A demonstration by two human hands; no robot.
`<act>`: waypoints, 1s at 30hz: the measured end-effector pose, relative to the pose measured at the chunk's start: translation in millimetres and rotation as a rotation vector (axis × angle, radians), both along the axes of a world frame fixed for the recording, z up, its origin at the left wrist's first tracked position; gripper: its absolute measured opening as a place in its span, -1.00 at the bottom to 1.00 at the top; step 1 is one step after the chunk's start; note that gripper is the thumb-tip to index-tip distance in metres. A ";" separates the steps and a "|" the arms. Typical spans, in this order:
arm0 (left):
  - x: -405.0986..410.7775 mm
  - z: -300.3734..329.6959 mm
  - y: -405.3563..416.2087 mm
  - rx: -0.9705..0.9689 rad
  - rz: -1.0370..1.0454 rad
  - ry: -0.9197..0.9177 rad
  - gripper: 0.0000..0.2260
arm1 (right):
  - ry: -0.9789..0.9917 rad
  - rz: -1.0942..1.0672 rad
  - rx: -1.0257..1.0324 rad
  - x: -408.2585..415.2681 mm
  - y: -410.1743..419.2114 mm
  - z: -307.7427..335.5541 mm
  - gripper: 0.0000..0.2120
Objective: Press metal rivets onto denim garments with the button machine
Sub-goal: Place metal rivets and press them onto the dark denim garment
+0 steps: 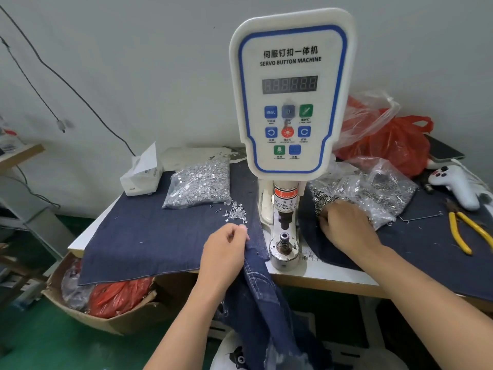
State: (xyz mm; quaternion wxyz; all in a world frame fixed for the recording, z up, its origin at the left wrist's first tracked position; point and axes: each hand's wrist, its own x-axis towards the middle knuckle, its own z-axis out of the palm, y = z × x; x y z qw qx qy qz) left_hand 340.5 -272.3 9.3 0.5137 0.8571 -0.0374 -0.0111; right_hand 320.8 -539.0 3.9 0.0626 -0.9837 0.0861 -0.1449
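Note:
The white servo button machine (289,97) stands at the table's middle, its lower die (283,240) bare under the punch. A dark denim garment (262,297) hangs over the front edge left of the die. My left hand (225,248) holds the garment's top edge, fingertips pinched near a small loose pile of rivet tacks (236,212). My right hand (346,225) reaches into the open plastic bag of metal rivet caps (368,190) right of the machine, its fingers curled down among them. What the fingers hold is hidden.
A bag of silver tacks (200,184) and a tissue box (141,173) lie at the back left on blue denim cloth (149,236). Yellow pliers (464,231), a white controller (456,185) and red bags (394,140) sit right. A cardboard box (106,300) stands below left.

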 end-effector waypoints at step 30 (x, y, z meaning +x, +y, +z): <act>29.4 -21.6 -6.6 0.314 0.093 -0.142 -0.90 | 0.019 -0.113 1.432 -33.4 37.6 25.5 -0.90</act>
